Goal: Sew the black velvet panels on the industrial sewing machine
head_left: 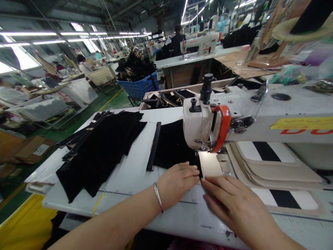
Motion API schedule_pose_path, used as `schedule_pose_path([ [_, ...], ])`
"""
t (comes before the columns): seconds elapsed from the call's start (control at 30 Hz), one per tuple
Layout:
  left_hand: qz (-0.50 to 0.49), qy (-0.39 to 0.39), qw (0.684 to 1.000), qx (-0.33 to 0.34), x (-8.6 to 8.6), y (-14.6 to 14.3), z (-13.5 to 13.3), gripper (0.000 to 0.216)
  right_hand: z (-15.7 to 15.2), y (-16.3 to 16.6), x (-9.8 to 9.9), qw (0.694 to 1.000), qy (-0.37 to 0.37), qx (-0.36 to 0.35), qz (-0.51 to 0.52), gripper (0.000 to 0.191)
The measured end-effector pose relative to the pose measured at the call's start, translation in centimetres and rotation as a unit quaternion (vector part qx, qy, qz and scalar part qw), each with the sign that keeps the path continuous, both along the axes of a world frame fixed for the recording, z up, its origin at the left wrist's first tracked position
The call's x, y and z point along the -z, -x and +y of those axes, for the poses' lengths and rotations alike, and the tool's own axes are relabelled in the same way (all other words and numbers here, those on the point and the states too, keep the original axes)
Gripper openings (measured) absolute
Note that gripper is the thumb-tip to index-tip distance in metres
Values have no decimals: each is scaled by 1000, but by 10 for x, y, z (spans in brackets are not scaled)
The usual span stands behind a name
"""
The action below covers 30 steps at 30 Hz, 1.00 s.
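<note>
My left hand [178, 182] rests on the white sewing table [130, 173], fingers curled, pressing the near edge of a black fabric piece [170, 146] with a zipper strip [154, 146] along its left side. A bracelet circles that wrist. My right hand [234, 201] lies flat beside it, fingers stretched toward the fabric's corner just in front of the needle area. The white sewing machine head [205, 121] with an orange guard [222, 126] stands directly above the fabric.
A pile of black fabric pieces with zippers [101, 149] lies on the table's left. Beige and black striped templates [273, 163] are stacked at the right. A blue basket [139, 85] of dark goods and other sewing stations with people lie beyond.
</note>
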<state>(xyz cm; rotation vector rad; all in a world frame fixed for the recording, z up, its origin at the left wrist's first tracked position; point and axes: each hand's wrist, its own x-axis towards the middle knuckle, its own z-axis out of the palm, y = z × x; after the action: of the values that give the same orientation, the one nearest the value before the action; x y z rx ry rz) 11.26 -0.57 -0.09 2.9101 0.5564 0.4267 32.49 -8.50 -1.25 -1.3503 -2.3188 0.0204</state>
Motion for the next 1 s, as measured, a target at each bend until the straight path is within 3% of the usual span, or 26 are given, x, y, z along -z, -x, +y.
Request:
schedule_pose_path([
  [0.4,17,-2,1000,-14,-5,-12,35,20,36,-7,0,1000,8,0,-25,37],
  [0.6,28,23,998,-53,1,-17,53,16,44,-6,5,999,16,24,-42,49],
  [1.0,10,30,993,-118,6,-20,61,18,45,-1,9,997,27,54,-50,60],
])
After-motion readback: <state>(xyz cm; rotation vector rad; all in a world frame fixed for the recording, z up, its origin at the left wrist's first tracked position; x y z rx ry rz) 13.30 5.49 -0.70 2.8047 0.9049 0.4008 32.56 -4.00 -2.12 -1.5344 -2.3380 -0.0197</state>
